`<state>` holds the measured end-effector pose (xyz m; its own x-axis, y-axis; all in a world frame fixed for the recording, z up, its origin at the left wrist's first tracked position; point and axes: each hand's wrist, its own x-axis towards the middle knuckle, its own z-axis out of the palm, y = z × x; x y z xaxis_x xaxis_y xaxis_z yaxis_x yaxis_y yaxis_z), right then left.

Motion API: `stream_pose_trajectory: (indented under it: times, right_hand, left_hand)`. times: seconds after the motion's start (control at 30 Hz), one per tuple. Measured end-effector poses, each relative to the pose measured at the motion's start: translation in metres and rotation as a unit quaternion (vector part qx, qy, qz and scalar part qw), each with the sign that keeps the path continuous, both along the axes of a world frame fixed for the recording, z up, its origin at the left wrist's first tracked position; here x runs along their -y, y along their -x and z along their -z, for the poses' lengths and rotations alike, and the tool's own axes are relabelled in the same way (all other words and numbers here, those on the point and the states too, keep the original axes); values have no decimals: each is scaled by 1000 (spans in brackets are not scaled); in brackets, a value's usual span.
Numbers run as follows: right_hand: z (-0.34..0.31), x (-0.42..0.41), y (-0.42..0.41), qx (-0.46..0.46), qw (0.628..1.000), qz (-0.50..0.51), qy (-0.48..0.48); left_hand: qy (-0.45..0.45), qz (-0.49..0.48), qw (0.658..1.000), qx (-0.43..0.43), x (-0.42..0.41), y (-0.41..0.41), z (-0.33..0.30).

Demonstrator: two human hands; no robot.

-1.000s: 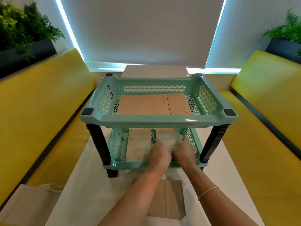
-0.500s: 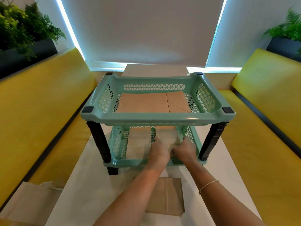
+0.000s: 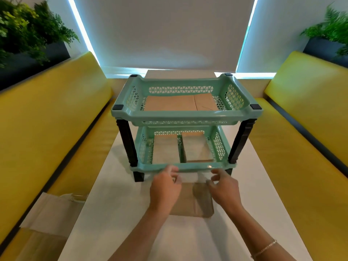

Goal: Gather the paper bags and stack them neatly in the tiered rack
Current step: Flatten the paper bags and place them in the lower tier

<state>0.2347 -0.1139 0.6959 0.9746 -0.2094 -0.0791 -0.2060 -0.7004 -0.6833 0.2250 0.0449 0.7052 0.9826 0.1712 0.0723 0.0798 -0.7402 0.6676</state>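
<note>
A long white table [image 3: 116, 219] runs from 6 o'clock toward a pale roller blind [image 3: 163, 31] at 12, lit by cool strips of light down both its edges. Yellow padded benches [image 3: 47, 117] flank the table at 9 and 3 o'clock, with dark planters of green ferns [image 3: 24, 31] behind each backrest at 10 and 2. At the centre stands the mint-green tiered rack [image 3: 185, 115] on black posts; flat brown paper bags [image 3: 178, 103] lie in its top tray, and two more lie side by side in the lower tray. One more paper bag [image 3: 195, 204] lies flat on the table just in front of the rack, toward 6 o'clock. The left hand [image 3: 165, 189] and right hand [image 3: 224, 189] hover over that bag's far end, fingers loosely curled and holding nothing, near the lower tray's front rim. A larger pale bag [image 3: 43, 213] rests on the bench at 8 o'clock.
</note>
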Motion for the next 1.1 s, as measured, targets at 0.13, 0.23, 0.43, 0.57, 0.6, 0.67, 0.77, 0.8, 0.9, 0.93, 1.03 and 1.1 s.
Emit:
stream_pose_trajectory:
  times: [0.13, 0.23, 0.43, 0.57, 0.6, 0.67, 0.77, 0.8, 0.9, 0.93, 1.03, 1.1]
  right_hand:
    - [29, -2, 28, -114, 993, 13, 24]
    - [34, -11, 40, -114, 993, 7, 34]
    - [32, -26, 53, -77, 990, -8, 117]
    - [31, -31, 57, -42, 988, -12, 150]
    - [30, -32, 57, -32, 988, -13, 152]
    - [27, -34, 58, -11, 989, -15, 148]
    - [25, -38, 58, 11, 998, -24, 64]
    - [23, -40, 58, 6, 999, -27, 15]
    - [17, -36, 57, -45, 994, -19, -97]
    - [16, -32, 56, -61, 992, -17, -112]
    - [14, -17, 56, -75, 985, -21, -157]
    - [12, -8, 60, -62, 976, -24, -206]
  left_hand:
    - [-54, -33, 991, -120, -21, 29, 38]
    - [-79, -41, 983, -159, -29, 35, 46]
    - [-74, -30, 984, -159, -27, 36, 41]
    - [-74, -33, 984, -159, -28, 37, 41]
    - [-75, -34, 984, -157, -28, 37, 41]
    - [-77, -35, 985, -153, -27, 37, 42]
    - [-75, -37, 985, -153, -27, 37, 43]
    - [-71, -40, 985, -154, -27, 36, 43]
    - [-21, -70, 984, -159, -27, 36, 41]
    - [12, -83, 984, -159, -28, 37, 41]
    - [166, -77, 974, -134, -35, 41, 40]
    - [290, -55, 950, -100, -39, 50, 37]
